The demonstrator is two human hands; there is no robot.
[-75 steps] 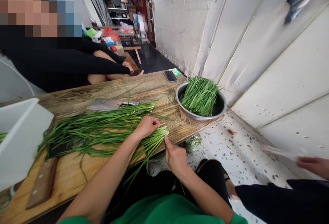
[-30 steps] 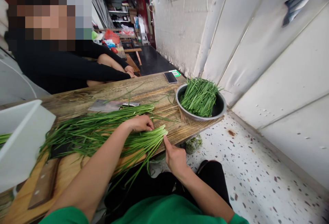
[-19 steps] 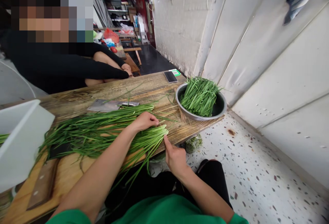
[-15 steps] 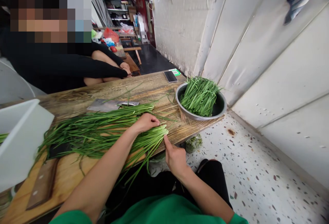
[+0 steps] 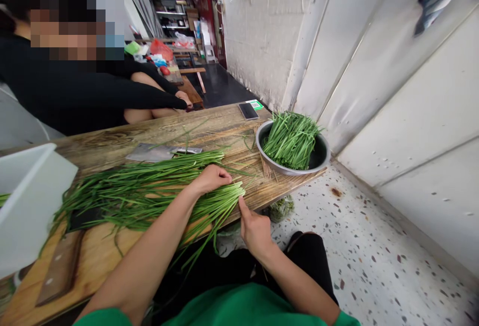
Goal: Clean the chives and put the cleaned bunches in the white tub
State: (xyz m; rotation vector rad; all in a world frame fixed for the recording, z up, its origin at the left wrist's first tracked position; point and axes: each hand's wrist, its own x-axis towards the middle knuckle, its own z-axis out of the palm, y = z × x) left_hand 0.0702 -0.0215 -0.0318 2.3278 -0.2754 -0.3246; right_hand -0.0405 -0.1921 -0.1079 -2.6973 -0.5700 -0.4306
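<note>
Long green garlic chives (image 5: 149,194) lie in a spread bundle across a wooden cutting board (image 5: 101,253), their pale ends toward the right. My left hand (image 5: 212,178) rests on the bundle near those ends, fingers curled and pinched over the stems. At the pale tips, my right hand (image 5: 256,229) touches the chives with its index finger stretched out. Its other fingers are folded into the palm; what they hold, if anything, is hidden. Behind the bundle lies a cleaver (image 5: 151,152). A second knife (image 5: 62,266), wooden-handled, has its dark blade partly under the leaves.
A metal bowl (image 5: 324,154) of bundled chives (image 5: 292,141) stands at the table's right end, by thin wooden sticks (image 5: 266,166). A phone (image 5: 248,111) lies behind. At left is a white bin (image 5: 41,201). Across the table sits a person (image 5: 75,89) in black.
The person across the table has shifted a little, head and arms slightly moved. Both my hands and the chives look almost unchanged.
</note>
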